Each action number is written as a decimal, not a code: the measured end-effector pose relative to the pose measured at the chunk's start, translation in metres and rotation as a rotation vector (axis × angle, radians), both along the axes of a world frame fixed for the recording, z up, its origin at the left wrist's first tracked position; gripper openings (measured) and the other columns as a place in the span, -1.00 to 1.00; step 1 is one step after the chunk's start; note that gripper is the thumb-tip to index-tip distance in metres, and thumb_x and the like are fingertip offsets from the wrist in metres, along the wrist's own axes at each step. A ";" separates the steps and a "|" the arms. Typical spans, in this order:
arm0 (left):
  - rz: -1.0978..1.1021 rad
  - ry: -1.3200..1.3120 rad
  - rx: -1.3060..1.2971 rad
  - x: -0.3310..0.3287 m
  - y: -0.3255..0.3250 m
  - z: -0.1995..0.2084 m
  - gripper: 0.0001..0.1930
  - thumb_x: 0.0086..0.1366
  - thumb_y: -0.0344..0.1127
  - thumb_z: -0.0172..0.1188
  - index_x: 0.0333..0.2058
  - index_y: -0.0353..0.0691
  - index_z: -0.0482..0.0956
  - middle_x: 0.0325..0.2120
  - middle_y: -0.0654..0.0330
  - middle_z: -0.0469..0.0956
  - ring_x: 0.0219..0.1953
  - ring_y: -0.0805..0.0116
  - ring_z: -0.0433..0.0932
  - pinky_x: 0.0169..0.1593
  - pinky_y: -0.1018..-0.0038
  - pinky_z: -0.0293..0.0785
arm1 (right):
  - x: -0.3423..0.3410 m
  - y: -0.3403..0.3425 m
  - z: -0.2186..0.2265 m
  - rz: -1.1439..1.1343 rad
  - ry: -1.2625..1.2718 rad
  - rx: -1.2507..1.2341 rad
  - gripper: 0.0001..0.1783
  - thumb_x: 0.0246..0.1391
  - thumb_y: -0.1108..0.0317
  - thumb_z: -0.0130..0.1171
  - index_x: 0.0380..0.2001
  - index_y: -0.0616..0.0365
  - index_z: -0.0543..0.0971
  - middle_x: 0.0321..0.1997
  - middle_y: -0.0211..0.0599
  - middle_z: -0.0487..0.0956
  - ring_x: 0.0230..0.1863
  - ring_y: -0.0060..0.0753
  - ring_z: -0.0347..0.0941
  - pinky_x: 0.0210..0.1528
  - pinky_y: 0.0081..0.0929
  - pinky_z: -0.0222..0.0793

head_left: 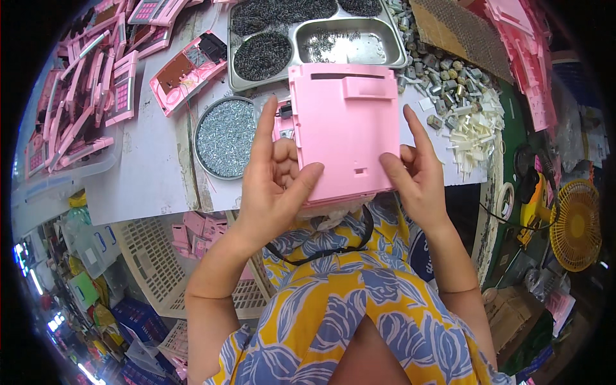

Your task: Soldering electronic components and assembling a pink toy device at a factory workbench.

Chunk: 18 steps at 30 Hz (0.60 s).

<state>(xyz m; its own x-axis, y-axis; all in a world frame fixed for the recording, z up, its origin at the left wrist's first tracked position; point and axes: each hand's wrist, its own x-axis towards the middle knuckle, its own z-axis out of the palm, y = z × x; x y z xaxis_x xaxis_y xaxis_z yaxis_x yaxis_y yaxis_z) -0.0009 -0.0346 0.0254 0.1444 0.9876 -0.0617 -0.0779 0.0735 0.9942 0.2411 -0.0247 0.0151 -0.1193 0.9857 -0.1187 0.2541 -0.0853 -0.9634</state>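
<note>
A pink plastic housing (pixel 346 138) is held upright between my two hands, over the table's near edge. It has a long slot near its top, a raised block below that and a small square hole lower down. My left hand (pixel 273 170) grips its left edge, thumb on the front face and the other fingers behind. On the right edge, my right hand (pixel 420 176) holds it with the thumb in front and the index finger stretched upward. A small black part (pixel 285 111) shows at the housing's left side; what lies behind the pink face is hidden.
Beyond stand a steel compartment tray (pixel 294 33) of small dark parts and a round tin (pixel 224 138) of silver screws. Pink keypad casings (pixel 90 96) heap up left, beside an opened pink casing (pixel 186 74). Small metal cylinders (pixel 443 80) and white plastic pieces (pixel 475 138) lie right.
</note>
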 end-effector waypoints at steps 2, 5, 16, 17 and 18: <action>-0.038 0.164 0.024 -0.005 0.000 -0.002 -0.09 0.32 -0.53 0.23 0.49 -0.30 -0.17 -0.28 0.17 0.61 -0.35 0.58 0.57 -0.29 0.68 0.47 | -0.003 -0.002 0.007 0.068 -0.252 0.054 -0.25 0.26 0.25 0.26 0.43 0.20 0.23 -0.55 -0.23 0.60 -0.52 -0.32 0.59 -0.43 -0.37 0.42; -0.007 0.406 0.163 -0.016 0.002 -0.023 -0.18 0.29 -0.48 0.27 0.45 -0.34 0.04 -0.50 0.30 0.51 -0.54 0.64 0.38 -0.44 0.66 0.33 | -0.005 -0.004 -0.002 0.152 -0.476 0.204 -0.24 0.23 0.23 0.27 0.44 0.06 0.25 -0.69 -0.24 0.48 -0.68 -0.32 0.43 -0.51 -0.39 0.33; 0.158 0.760 0.114 -0.007 -0.055 -0.030 -0.34 0.30 -0.38 0.30 0.33 -0.41 0.31 -0.72 0.20 0.33 -0.69 0.48 0.33 -0.53 0.51 0.33 | -0.013 0.011 0.008 0.449 -0.891 0.301 -0.27 0.28 0.04 0.17 0.44 -0.03 0.27 -0.70 -0.17 0.53 -0.62 0.00 0.55 -0.49 -0.16 0.46; 0.195 0.688 0.013 -0.007 -0.054 -0.034 -0.39 0.29 -0.38 0.31 0.29 -0.38 0.39 -0.71 0.18 0.31 -0.69 0.47 0.30 -0.54 0.50 0.31 | -0.018 0.010 0.009 0.450 -0.940 0.306 -0.27 0.29 0.02 0.13 0.44 0.00 0.26 -0.72 -0.17 0.52 -0.65 -0.01 0.54 -0.54 -0.15 0.45; 0.169 0.679 0.001 -0.011 -0.050 -0.034 -0.40 0.31 -0.39 0.30 0.30 -0.35 0.39 -0.71 0.26 0.27 -0.67 0.54 0.26 -0.53 0.54 0.26 | -0.024 0.010 0.012 0.451 -0.989 0.322 -0.28 0.31 -0.01 0.10 0.44 0.04 0.26 -0.73 -0.17 0.52 -0.69 -0.01 0.52 -0.58 -0.13 0.44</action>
<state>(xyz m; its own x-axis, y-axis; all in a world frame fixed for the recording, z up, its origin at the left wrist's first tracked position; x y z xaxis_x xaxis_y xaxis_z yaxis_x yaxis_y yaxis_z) -0.0120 -0.0847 -0.0086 -0.0813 0.9932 -0.0832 0.5506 0.1144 0.8269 0.2175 -0.0143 0.0271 -0.4664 0.8781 -0.1070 0.8609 0.4227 -0.2832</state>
